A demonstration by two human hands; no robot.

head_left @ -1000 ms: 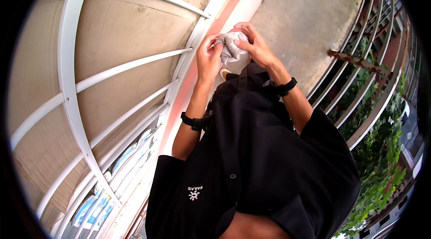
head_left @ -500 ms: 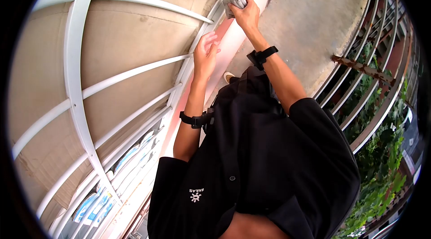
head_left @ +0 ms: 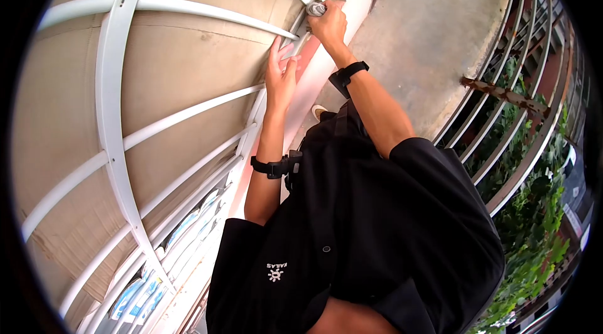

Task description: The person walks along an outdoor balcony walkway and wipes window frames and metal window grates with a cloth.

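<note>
My right hand (head_left: 330, 25) is closed round a bunched, rolled grey cloth (head_left: 316, 9). It presses the cloth at the corner of a white metal window grille (head_left: 217, 15), near the sill. Below and to the left, my left hand (head_left: 281, 80) is open, its fingers spread and pointing up. Its fingertips lie close to the end of a white bar; whether they touch it I cannot tell. Part of the cloth is hidden by my right fingers.
Brown cardboard (head_left: 207, 64) stands behind the grille bars. A pinkish-white ledge (head_left: 306, 64) runs along the wall. To the right are a concrete floor (head_left: 421, 39), a curved metal railing with a rusty bracket (head_left: 502, 93), and green leaves (head_left: 534, 240).
My right hand has moved left and slightly down with the cloth, into the grille corner. My left hand has shifted slightly left, its fingers now straighter and nearer the bar.
</note>
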